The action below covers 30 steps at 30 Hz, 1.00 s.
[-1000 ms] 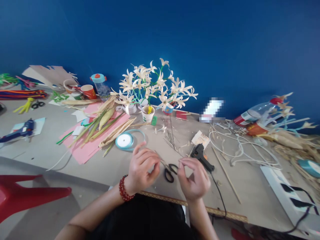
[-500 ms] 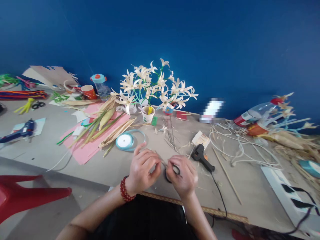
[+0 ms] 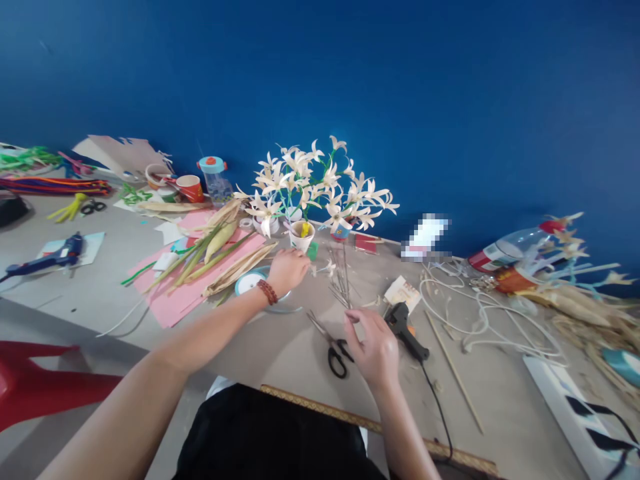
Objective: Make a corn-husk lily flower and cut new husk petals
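My left hand (image 3: pixel 290 270), with a beaded bracelet on its wrist, reaches forward beside a ribbon roll (image 3: pixel 250 283). Its fingertips are close to a white paper cup (image 3: pixel 303 237) and a small green block (image 3: pixel 313 251); what they touch is hidden. My right hand (image 3: pixel 374 343) hovers over the table, thumb and forefinger pinched together; anything between them is too small to make out. Just left of it lie black-handled scissors (image 3: pixel 336 353) with open blades. Thin wire stems (image 3: pixel 341 283) lie beyond its fingertips, and a black glue gun (image 3: pixel 407 330) rests to its right.
White flowers (image 3: pixel 300 173) stand in cups near the blue wall. Pink paper (image 3: pixel 170 303) with dried husks (image 3: pixel 220 243) lies at left. A blue glue gun (image 3: pixel 63 253), a white cable (image 3: pixel 480 300), a plastic bottle (image 3: pixel 510 243) and a red stool (image 3: pixel 45 387) surround the work area.
My left hand has left my right hand and moved forward to the paper cup. The right hand has shifted slightly right, uncovering the scissors. The view has tilted a little.
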Motion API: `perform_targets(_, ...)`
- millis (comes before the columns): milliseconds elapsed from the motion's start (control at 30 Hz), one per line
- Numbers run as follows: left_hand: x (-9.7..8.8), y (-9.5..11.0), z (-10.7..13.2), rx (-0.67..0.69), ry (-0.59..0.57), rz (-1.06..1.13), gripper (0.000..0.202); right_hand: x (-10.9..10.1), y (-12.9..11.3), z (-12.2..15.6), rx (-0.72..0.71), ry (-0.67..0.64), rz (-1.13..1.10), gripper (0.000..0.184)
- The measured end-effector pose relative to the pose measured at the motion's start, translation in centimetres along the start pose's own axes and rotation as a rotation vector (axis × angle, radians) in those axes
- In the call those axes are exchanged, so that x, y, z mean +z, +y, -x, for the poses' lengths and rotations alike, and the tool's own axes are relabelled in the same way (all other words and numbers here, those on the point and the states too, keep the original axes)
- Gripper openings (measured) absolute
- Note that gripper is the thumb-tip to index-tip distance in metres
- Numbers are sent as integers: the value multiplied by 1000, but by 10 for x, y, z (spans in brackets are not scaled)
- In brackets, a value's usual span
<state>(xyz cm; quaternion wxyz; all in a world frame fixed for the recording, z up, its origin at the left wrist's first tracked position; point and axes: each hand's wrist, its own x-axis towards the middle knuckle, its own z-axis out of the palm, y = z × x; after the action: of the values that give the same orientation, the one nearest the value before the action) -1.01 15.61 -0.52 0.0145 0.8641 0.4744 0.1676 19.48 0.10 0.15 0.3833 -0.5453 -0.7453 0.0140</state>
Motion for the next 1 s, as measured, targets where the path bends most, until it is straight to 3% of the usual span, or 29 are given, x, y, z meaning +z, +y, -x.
perform_targets(200, 26, -2, -15, -104, -44, -43, 30, -3, 14, 10, 54, -75, 6, 10)
perform_targets(367, 31, -4, -18, -117, -65, -60, 32, -4, 19, 11, 78, -104, -17, 11)
perform_targets(800, 22, -5, -1, -31, -81, -6, 27, -3, 23, 10, 123, -137, -62, 14)
perform_targets(1000, -7, -13, 14, 5, -7, 118, 20, -3, 27, 9, 133, -119, -57, 15)
